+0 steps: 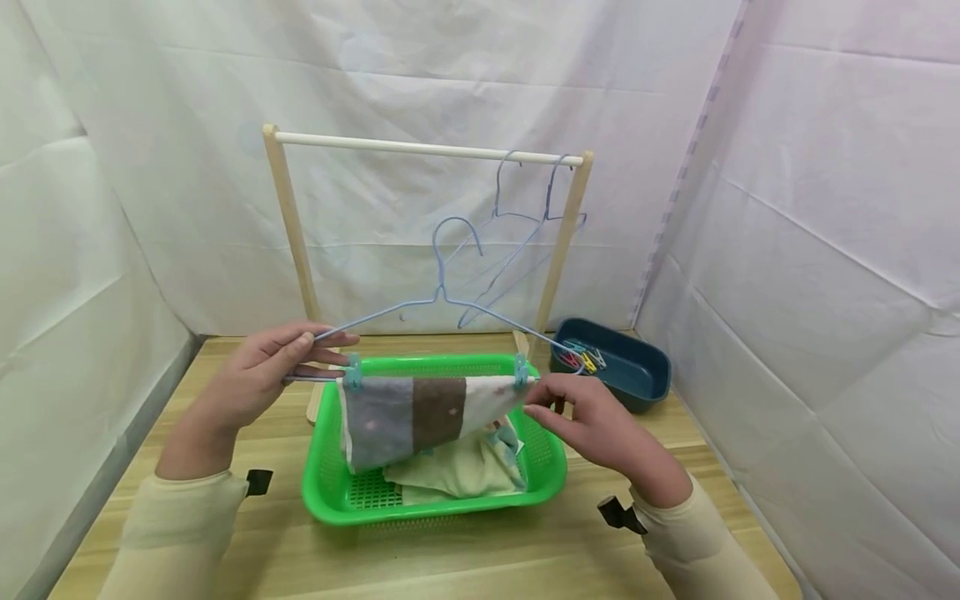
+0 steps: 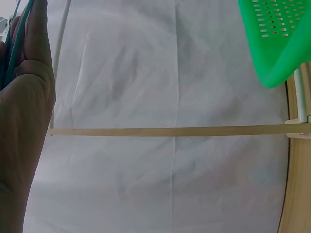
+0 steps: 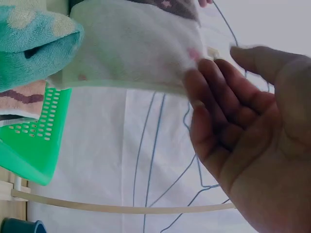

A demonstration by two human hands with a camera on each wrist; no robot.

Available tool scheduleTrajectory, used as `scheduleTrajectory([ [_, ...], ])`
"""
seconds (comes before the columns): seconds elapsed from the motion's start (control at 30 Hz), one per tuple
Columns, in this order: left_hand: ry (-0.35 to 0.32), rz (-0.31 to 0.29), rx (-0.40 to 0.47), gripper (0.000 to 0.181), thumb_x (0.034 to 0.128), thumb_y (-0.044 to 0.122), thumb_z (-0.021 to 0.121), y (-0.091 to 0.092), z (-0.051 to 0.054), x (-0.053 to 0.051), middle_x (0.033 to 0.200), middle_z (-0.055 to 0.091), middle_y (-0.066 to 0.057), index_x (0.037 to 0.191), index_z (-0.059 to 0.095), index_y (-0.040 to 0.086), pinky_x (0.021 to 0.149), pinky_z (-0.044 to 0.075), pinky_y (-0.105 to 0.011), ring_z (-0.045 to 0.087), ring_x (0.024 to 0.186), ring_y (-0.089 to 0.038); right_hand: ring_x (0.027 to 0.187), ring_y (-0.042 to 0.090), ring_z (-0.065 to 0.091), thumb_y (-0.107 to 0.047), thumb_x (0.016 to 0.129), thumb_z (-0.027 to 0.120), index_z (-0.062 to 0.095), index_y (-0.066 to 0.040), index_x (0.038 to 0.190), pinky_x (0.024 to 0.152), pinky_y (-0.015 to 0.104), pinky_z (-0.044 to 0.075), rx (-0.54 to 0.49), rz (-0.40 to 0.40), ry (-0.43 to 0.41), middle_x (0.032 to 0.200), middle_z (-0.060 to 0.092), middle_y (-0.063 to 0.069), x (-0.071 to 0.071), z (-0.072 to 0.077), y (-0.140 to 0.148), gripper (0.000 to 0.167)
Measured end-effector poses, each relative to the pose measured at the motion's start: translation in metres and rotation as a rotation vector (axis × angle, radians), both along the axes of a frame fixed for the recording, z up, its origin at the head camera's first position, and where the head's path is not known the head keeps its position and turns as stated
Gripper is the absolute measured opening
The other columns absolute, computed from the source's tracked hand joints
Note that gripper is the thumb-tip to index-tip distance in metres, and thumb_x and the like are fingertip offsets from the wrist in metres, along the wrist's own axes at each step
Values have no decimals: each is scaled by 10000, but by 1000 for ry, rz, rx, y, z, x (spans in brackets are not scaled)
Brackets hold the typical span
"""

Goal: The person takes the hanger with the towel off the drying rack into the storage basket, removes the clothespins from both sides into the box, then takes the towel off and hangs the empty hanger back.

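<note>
My left hand [image 1: 258, 371] grips the left end of a light-blue wire hanger [image 1: 378, 313], held up over a green basket [image 1: 322, 492]. From its lower bar hangs a grey, brown and white towel [image 1: 438, 412], fixed by a blue clothespin [image 1: 352, 372] at the left and another clothespin [image 1: 521, 369] at the right. My right hand [image 1: 592, 417] is at the towel's right edge. In the right wrist view that hand [image 3: 252, 121] has loosely bent fingers beside the white cloth, its thumb apart. More towels [image 1: 468, 467] lie in the basket.
Behind stands a wooden rack with a white rod [image 1: 390, 145]; two hangers [image 1: 497, 187] hang at its right end. A dark blue bin [image 1: 637, 367] at the right holds several coloured clothespins [image 1: 588, 361]. White sheets surround the wooden table [image 1: 300, 558].
</note>
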State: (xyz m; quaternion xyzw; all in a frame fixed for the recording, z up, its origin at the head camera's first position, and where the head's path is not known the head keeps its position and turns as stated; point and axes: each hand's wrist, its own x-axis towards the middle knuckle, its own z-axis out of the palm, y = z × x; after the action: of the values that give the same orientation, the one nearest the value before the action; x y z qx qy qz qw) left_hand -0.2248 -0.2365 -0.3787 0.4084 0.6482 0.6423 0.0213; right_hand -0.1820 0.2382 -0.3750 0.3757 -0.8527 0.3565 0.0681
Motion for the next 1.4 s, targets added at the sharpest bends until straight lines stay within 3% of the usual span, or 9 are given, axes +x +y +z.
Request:
scheduleTrajectory([
  [0.23,13,33,-17,365,1182,-61,332,7,-11,-3,1477,698,-179,1442,576,-137,984,648,-450,759,1245,-263,781,84,599,-68,1036,797,742,-230,1032,612,284,529,-101,-131,153,915,667,-149,-1,0,-1,171],
  [0.37,28,46,-18,367,1178,-72,334,12,-17,-4,1475,711,-121,1438,589,-122,979,652,-438,760,1242,-257,855,107,639,-44,1007,822,742,-155,1089,701,303,585,-107,-225,243,985,699,-83,-4,0,-2,159],
  [0.5,29,51,-13,370,1176,-74,345,17,-20,-4,1476,708,-133,1451,589,-113,977,654,-455,762,1236,-270,1054,219,720,-69,1004,831,734,-69,1254,866,445,644,-31,-287,301,1177,752,52,-6,-3,-5,268],
  [0.63,31,59,0,368,1174,-77,357,23,-22,-2,1476,711,-121,1460,587,-107,967,655,-476,765,1229,-280,1236,333,714,-145,1046,798,687,-16,1411,991,558,624,43,-315,260,1377,728,149,-7,-6,-10,402],
  [0.77,32,54,26,372,1173,-84,351,26,-26,-2,1473,719,-74,1468,575,-117,960,656,-489,766,1227,-278,1284,354,691,-165,1092,738,668,-16,1465,1027,591,601,59,-328,180,1428,709,162,-9,-7,-13,408],
  [1.03,21,56,39,361,1189,-43,353,30,-31,-1,1469,722,-72,1472,560,-128,956,658,-490,764,1234,-265,1143,251,729,-158,1101,729,682,-47,1445,902,494,657,-9,-341,32,1260,756,90,-11,-7,-14,364],
  [1.23,13,76,27,353,1190,-36,357,32,-31,-1,1464,723,-92,1463,557,-138,946,660,-492,767,1227,-265,1026,173,723,-155,1098,735,696,-90,1350,911,480,642,-39,-310,-7,1086,747,-10,-11,-7,-12,263],
  [1.4,13,87,23,353,1187,-42,360,32,-30,0,1455,728,-80,1459,570,-122,939,665,-465,768,1225,-247,1020,122,731,-136,1070,770,705,-123,1287,902,433,646,-71,-266,-23,1092,758,-56,-11,-5,-10,226],
])
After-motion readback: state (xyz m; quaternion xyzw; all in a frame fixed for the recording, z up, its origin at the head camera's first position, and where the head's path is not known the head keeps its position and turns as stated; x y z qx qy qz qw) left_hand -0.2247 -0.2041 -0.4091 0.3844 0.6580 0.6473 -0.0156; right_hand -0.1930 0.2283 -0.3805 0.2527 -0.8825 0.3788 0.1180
